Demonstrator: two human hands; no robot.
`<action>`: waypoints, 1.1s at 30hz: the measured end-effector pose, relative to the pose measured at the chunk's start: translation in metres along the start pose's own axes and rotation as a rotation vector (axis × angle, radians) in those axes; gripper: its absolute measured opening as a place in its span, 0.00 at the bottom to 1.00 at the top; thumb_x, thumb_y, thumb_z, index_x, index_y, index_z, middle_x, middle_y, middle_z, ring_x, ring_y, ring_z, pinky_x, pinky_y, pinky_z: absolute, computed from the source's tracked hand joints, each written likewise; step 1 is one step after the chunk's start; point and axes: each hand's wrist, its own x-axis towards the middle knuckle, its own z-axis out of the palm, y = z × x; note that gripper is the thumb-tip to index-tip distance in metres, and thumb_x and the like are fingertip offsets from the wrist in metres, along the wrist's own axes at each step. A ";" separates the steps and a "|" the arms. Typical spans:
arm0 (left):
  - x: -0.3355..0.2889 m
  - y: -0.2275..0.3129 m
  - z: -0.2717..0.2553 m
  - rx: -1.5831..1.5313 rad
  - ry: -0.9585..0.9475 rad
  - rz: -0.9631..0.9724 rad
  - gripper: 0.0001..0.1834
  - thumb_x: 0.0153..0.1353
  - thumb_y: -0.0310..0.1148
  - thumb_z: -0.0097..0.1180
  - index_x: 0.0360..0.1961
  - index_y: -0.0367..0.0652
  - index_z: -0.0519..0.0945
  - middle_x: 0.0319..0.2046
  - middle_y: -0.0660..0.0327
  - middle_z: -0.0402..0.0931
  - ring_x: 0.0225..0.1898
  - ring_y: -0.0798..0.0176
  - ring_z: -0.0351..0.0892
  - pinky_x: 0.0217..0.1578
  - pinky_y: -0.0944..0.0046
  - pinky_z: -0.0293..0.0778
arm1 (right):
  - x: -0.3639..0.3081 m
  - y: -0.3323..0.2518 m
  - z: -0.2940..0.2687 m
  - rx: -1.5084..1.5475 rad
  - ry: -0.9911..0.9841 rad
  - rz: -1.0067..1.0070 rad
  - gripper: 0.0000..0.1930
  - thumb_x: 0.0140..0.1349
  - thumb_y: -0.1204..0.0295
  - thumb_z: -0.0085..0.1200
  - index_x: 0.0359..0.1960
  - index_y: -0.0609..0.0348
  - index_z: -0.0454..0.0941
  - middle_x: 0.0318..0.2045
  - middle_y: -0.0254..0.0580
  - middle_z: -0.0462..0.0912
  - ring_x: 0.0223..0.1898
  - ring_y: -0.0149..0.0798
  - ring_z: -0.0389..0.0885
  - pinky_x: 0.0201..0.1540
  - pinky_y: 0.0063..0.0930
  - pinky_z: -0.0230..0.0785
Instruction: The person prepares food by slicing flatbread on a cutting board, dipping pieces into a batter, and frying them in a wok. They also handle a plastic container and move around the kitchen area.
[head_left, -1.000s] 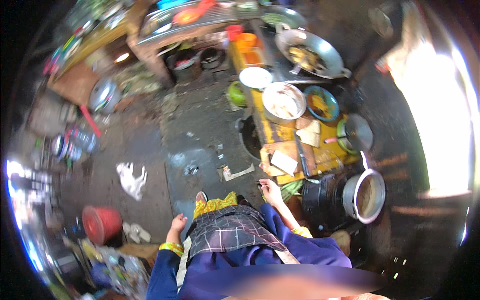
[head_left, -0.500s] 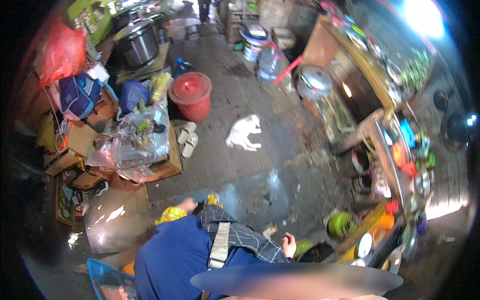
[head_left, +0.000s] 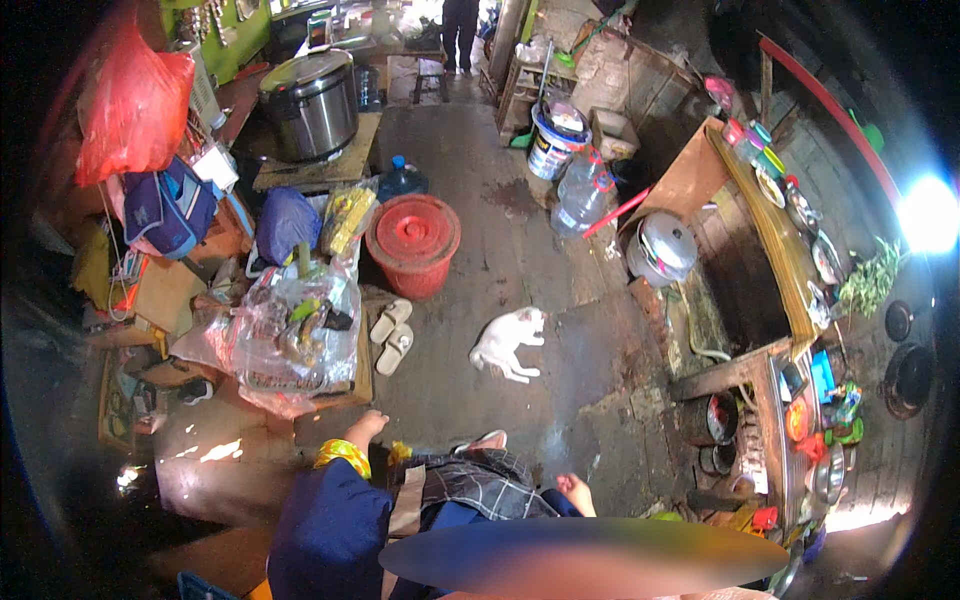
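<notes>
Turning leftward since the earlier frames, the person's view is sweeping away from the yellow worktable, which is now showing only a sliver at 4 o'clock. The left hand is extending beyond its yellow cuff, well apart from the right; its fingers are looking too small for me to tell whether they are spreading or pressing together. Pale slippers are lying on the floor near it, just past 12 o'clock; a plastic-draped box is standing near at 11 o'clock, and a red lidded bucket is standing beyond the slippers. The right hand is hanging just beside the checked apron, fingers seemingly curling; I cannot tell whether they are pinching anything. From this hand, a white cat is lying at 11 o'clock, and a silver lidded pot is standing farther off, near 1 o'clock.
</notes>
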 end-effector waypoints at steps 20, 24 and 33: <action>0.093 0.185 -0.046 -0.111 -0.052 -0.271 0.26 0.51 0.45 0.52 0.44 0.34 0.73 0.42 0.45 0.72 0.44 0.48 0.71 0.43 0.55 0.67 | 0.510 -0.103 -0.182 0.046 -0.139 0.001 0.18 0.56 0.56 0.44 0.43 0.51 0.76 0.39 0.50 0.78 0.44 0.50 0.75 0.45 0.39 0.68; 0.156 0.242 -0.037 -0.223 -0.073 -0.302 0.25 0.52 0.45 0.52 0.43 0.34 0.73 0.40 0.45 0.72 0.42 0.49 0.72 0.41 0.55 0.67 | 0.587 -0.230 -0.167 -0.052 -0.314 -0.290 0.14 0.57 0.69 0.51 0.45 0.56 0.74 0.32 0.34 0.79 0.30 0.27 0.75 0.32 0.22 0.70; 0.373 0.386 -0.171 -0.362 -0.018 -0.269 0.23 0.52 0.43 0.51 0.41 0.34 0.73 0.36 0.47 0.73 0.37 0.50 0.72 0.37 0.55 0.67 | 0.807 -0.423 -0.181 -0.097 -0.611 -0.347 0.17 0.57 0.67 0.50 0.48 0.55 0.72 0.31 0.35 0.78 0.32 0.28 0.75 0.36 0.26 0.69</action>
